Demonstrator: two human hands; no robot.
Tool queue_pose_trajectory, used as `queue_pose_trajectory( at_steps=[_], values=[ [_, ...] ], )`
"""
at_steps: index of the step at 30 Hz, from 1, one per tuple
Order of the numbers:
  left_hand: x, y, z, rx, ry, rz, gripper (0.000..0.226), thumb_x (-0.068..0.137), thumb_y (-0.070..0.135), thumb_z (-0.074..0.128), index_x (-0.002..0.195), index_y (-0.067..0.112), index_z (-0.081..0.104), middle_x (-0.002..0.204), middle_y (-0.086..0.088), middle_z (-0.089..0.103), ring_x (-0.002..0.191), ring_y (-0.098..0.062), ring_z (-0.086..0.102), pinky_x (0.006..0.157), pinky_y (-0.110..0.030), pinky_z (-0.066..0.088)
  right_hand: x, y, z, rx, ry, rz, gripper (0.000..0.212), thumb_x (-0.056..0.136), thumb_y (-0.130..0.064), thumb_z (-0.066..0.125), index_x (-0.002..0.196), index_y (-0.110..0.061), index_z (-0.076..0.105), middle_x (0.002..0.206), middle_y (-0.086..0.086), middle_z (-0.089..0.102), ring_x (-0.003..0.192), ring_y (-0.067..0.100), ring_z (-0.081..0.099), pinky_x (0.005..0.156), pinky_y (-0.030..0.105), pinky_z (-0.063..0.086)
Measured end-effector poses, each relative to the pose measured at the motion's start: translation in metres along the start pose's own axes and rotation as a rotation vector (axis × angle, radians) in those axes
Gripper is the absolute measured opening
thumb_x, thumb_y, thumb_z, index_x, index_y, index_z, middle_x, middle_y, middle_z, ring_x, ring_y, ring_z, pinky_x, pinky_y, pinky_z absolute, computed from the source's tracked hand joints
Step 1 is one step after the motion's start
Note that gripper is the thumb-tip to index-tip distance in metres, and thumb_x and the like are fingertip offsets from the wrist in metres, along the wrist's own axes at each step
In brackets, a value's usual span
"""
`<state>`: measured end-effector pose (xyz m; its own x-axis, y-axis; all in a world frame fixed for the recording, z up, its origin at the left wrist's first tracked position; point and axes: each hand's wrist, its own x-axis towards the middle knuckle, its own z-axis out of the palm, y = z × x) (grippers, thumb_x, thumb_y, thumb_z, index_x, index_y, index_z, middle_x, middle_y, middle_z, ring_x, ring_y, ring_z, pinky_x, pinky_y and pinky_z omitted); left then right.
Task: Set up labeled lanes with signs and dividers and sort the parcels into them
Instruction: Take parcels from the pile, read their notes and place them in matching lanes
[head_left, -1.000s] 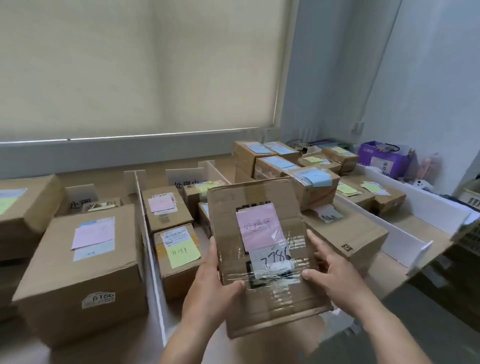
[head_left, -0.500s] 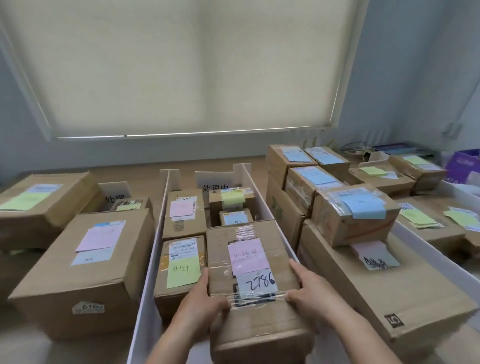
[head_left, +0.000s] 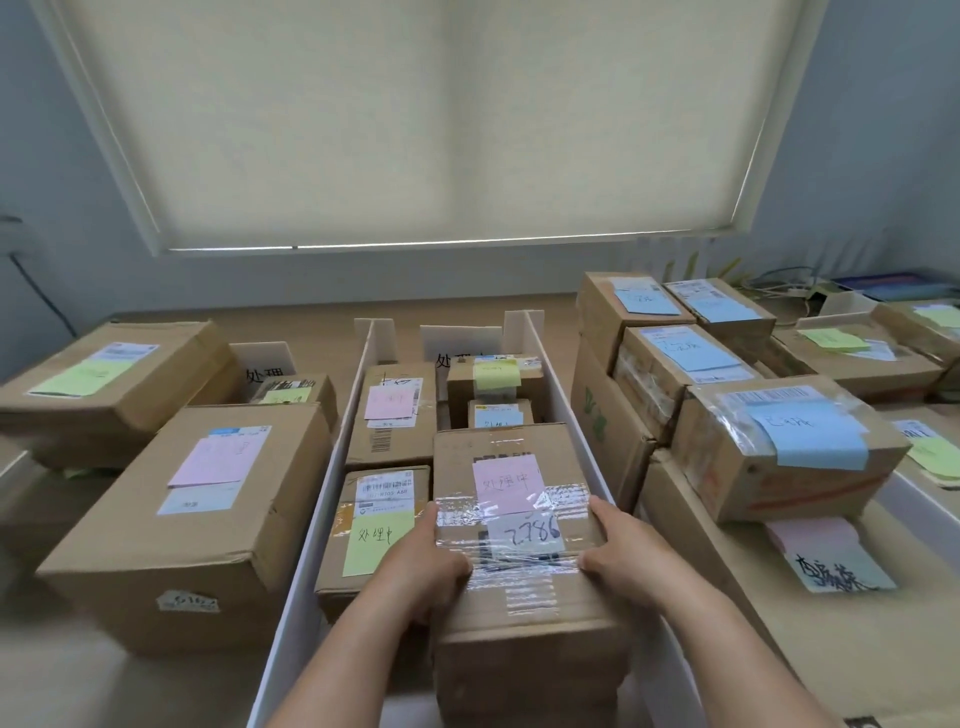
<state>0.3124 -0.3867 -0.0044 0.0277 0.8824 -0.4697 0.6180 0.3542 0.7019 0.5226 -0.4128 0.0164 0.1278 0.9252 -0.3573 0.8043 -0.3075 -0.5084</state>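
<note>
We're well into the sort here. The dividers are up: the left divider and the right divider wall off a middle lane, and at its far end stands a white sign with handwritten characters. Another sign shows in the lane to the left. Parcels already sit in every lane we can see: a big box with a pink note on the left, boxes with blue notes stacked on the right, and green-noted ones further right. Inside the middle lane we count a box with a green note, one with a pink note behind it, and two smaller ones toward the sign.

Now the parcel in play: the taped box marked 2786, pink note on top, sitting in the middle lane at the near end, just beside the right divider and touching the green-noted box. Our left hand clasps its left edge, fingers curled over onto the taped top. Our right hand grips the right edge the same way, thumb on top. Both hands are grasping it.

We judge this one nearly placed; whether it's fully resting down we can't tell. How many parcels remain unsorted isn't shown.
</note>
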Motion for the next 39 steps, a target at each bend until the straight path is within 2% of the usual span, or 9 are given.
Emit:
queue_pose_trajectory(
  at_steps=[5,8,11,14,17,21,24,32,39],
  values=[
    [-0.001,0.001,0.001,0.04,0.012,0.002,0.082,0.078,0.022,0.057,0.148,0.037,0.015,0.122,0.0,0.057,0.101,-0.021,0.056,0.085,-0.035,0.053,0.0,0.001,0.0,-0.005,-0.002,-0.01,0.059,0.087,-0.018,0.051,0.143,-0.024,0.031,0.137,0.002,0.051,0.12,0.021,0.051,0.093,0.026,0.04],
    [-0.009,0.005,0.002,0.09,0.036,0.015,0.083,0.083,0.022,0.055,0.15,0.034,0.006,0.129,-0.001,0.054,0.108,-0.023,0.055,0.09,-0.032,0.048,-0.003,0.0,0.002,-0.036,0.037,-0.019,0.057,0.088,-0.018,0.047,0.142,-0.026,0.03,0.136,0.004,0.052,0.12,0.024,0.051,0.094,0.028,0.043],
    [-0.022,0.005,0.005,0.151,0.132,0.085,0.083,0.089,0.028,0.054,0.151,0.029,-0.002,0.142,-0.003,0.046,0.122,-0.024,0.049,0.095,-0.032,0.041,-0.012,-0.004,0.006,-0.069,0.186,-0.055,0.051,0.091,-0.022,0.044,0.14,-0.024,0.032,0.134,0.006,0.046,0.122,0.025,0.046,0.093,0.033,0.043],
    [-0.037,-0.002,0.006,0.176,0.269,0.159,0.077,0.092,0.038,0.052,0.151,0.026,0.004,0.152,-0.002,0.03,0.137,-0.023,0.032,0.105,-0.036,0.034,-0.023,-0.011,0.01,-0.065,0.336,-0.154,0.054,0.094,-0.032,0.045,0.144,-0.023,0.028,0.143,0.0,0.035,0.132,0.019,0.034,0.099,0.034,0.038],
    [-0.053,-0.009,0.007,0.169,0.389,0.196,0.07,0.092,0.042,0.051,0.15,0.025,0.014,0.154,0.0,0.026,0.14,-0.019,0.026,0.108,-0.034,0.03,-0.034,-0.021,0.015,-0.038,0.399,-0.251,0.052,0.094,-0.035,0.047,0.142,-0.023,0.032,0.143,-0.001,0.037,0.131,0.017,0.035,0.098,0.032,0.037],
    [-0.076,-0.02,0.004,0.065,0.511,0.245,0.064,0.09,0.04,0.055,0.146,0.026,0.028,0.151,0.003,0.028,0.139,-0.015,0.025,0.11,-0.033,0.026,-0.046,-0.038,0.028,-0.025,0.407,-0.366,0.054,0.094,-0.039,0.047,0.144,-0.023,0.031,0.143,0.0,0.038,0.13,0.017,0.036,0.1,0.034,0.039],
    [-0.099,-0.034,-0.007,0.091,0.632,0.274,0.059,0.09,0.037,0.055,0.144,0.023,0.033,0.151,0.001,0.027,0.14,-0.014,0.022,0.111,-0.03,0.022,-0.058,-0.059,0.038,-0.027,0.408,-0.474,0.054,0.095,-0.038,0.047,0.144,-0.022,0.031,0.145,-0.001,0.037,0.133,0.016,0.034,0.101,0.031,0.038],
    [-0.157,-0.095,-0.065,0.064,0.883,0.222,0.048,0.086,0.04,0.06,0.128,0.02,0.054,0.15,-0.007,0.029,0.137,-0.022,0.026,0.108,-0.028,0.024,-0.106,-0.137,0.091,-0.047,0.379,-0.708,0.057,0.092,-0.042,0.05,0.143,-0.023,0.036,0.144,0.002,0.038,0.131,0.019,0.036,0.101,0.033,0.037],
    [-0.21,-0.173,-0.143,0.101,0.971,0.135,0.051,0.089,0.044,0.056,0.136,0.031,0.046,0.157,-0.007,0.015,0.143,-0.023,0.017,0.113,-0.035,0.019,-0.161,-0.227,0.153,-0.084,0.307,-0.828,0.061,0.093,-0.047,0.047,0.146,-0.022,0.03,0.151,0.005,0.029,0.138,0.022,0.029,0.106,0.036,0.034]
  ],
)
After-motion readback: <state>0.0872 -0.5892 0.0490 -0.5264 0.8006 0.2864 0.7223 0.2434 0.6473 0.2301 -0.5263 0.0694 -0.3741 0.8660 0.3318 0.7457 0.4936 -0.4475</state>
